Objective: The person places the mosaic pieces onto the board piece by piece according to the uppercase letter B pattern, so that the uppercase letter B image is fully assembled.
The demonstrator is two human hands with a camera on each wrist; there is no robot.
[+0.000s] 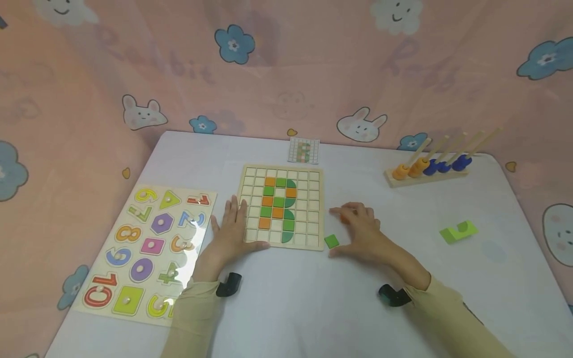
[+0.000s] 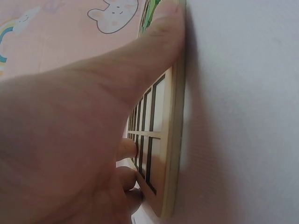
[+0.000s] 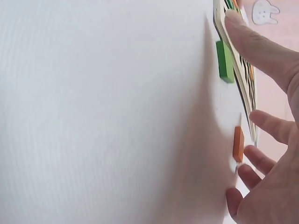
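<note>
Steadying grid board, reaching for orange tile

Pressing flat, left hand (image 1: 231,229) lies on near-left corner of square wooden grid board (image 1: 309,233), fingers straight, gripping nothing. Right hand (image 1: 360,230) hovers relaxed and spread on white worktop (image 1: 313,308), grip empty, fingertips just touching small orange wooden square tile (image 3: 238,143). Small green wooden square tile (image 1: 332,241) lies just beside the board's near-right corner. Tiles look light, stiff, thin; likely best pinched by opposite edges. Farther back: small pattern card (image 1: 304,150).

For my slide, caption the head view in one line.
Left hand steadies a wooden grid board while the right hand reaches over an orange tile beside a green tile.
</note>
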